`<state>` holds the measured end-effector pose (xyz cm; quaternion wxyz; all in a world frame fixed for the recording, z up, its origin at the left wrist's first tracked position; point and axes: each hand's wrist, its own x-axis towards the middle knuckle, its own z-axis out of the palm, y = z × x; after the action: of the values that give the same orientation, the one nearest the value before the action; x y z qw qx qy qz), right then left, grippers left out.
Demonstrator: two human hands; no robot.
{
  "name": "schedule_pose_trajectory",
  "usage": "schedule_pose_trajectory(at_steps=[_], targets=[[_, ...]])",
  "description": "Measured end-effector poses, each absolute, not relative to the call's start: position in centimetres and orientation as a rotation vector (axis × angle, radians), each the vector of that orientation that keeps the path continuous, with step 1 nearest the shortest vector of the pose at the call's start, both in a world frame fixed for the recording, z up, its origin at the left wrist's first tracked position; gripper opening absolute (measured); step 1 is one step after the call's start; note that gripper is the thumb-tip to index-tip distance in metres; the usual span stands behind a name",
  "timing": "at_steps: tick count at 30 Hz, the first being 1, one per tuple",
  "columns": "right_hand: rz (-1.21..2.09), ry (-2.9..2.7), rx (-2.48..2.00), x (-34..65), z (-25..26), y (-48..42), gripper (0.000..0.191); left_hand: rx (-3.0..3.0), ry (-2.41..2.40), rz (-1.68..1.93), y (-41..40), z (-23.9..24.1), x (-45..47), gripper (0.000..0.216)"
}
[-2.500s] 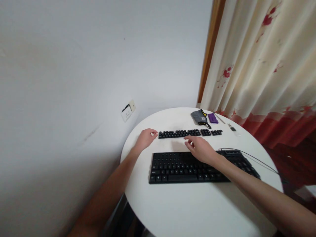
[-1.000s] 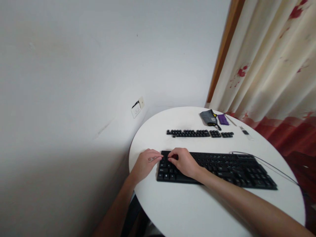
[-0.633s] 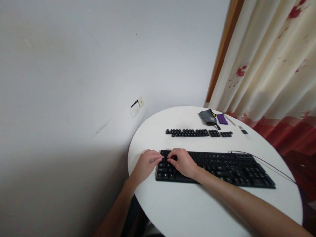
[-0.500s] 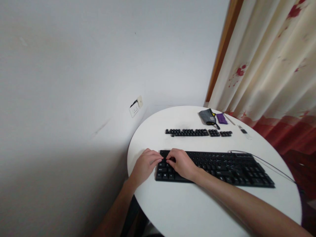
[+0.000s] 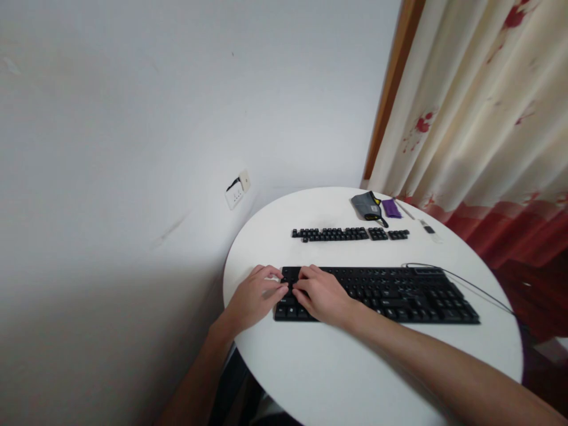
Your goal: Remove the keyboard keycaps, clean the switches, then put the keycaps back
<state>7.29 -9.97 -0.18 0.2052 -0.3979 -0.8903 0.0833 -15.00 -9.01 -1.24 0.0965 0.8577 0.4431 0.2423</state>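
A black keyboard (image 5: 412, 296) lies on the white round table, with bare spots along its upper rows where keycaps are off. My left hand (image 5: 257, 296) is at its left end, thumb and index finger apart, the thumb tip over the left-side keys. My right hand (image 5: 322, 293) rests across the left part of the keyboard, fingers curled and drawn together close to the left thumb. Whatever its fingertips hold, if anything, is too small to make out. Beyond the keyboard, loose black keycaps (image 5: 339, 234) lie in rows on the table.
At the back of the table (image 5: 355, 373) are a grey pouch (image 5: 367, 206), a purple cloth (image 5: 391, 208), a thin stick (image 5: 404, 209) and a small clear-and-black item (image 5: 428, 227). The keyboard cable (image 5: 474, 286) runs off to the right. A wall stands close on the left.
My left thumb and index finger have spread further apart. My right fingertips have shifted slightly toward me over the left-side keys. The whole view has turned a little.
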Motion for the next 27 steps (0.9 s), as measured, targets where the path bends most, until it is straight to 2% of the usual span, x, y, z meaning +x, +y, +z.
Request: schedule_pose_trajectory(at_steps=[7,11,14,21,27], targets=[[0.359,-2.418,-1.142,8.2,0.1,-9.1,0.025,2.364,1.326,0.886,-7.0,-0.6,-14.2,0.024],[0.326,-2.264,-1.486,9.1,0.6,-5.9,0.030,2.360,1.358,0.893,-2.7,1.0,-13.1,0.023],[0.281,-2.235,-1.700,9.4,0.6,-2.8,0.038,2.500,1.377,0.748,1.2,1.4,-11.6,0.023],[0.249,-2.255,-1.796,8.5,-0.3,0.7,0.039,2.664,1.386,0.625,5.0,-0.4,-8.7,0.019],[0.227,-2.294,-1.789,8.4,-0.7,0.9,0.030,2.631,1.389,0.690,5.0,-1.9,-8.5,0.021]])
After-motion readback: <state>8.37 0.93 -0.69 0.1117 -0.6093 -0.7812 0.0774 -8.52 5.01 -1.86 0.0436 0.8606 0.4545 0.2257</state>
